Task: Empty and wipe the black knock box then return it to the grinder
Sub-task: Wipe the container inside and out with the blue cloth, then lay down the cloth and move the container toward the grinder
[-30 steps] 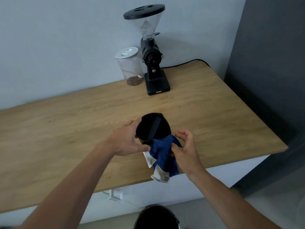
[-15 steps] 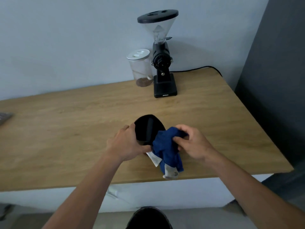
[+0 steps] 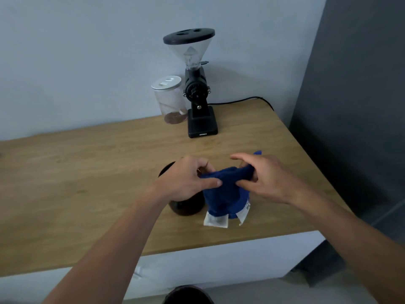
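The black knock box (image 3: 185, 207) stands on the desk (image 3: 87, 172), in front of the grinder (image 3: 198, 93) and well apart from it, near the front edge of the desk. It is mostly hidden behind the left hand (image 3: 188, 179), so I cannot tell what is inside it.

Both hands hold the blue cloth (image 3: 225, 191) just to the right of the knock box. The grip of the left hand is closed on the left part of the cloth, thumb against fingers. The grip of the right hand (image 3: 260, 178) pinches the right part of the cloth. White labels hang from the lower edge of the cloth and touch the desk.

No hand holds the knock box now. I think the risk is here: the left wrist is very close to the box, and a careless move while the cloth is folded can push the box toward the desk edge. A dark round thing (image 3: 188, 295) is on the floor below this edge; perhaps a bin.

The clear jar (image 3: 169, 99), just left of the grinder, has a white lid and a thin brown layer at the bottom. The hopper of the grinder looks empty.
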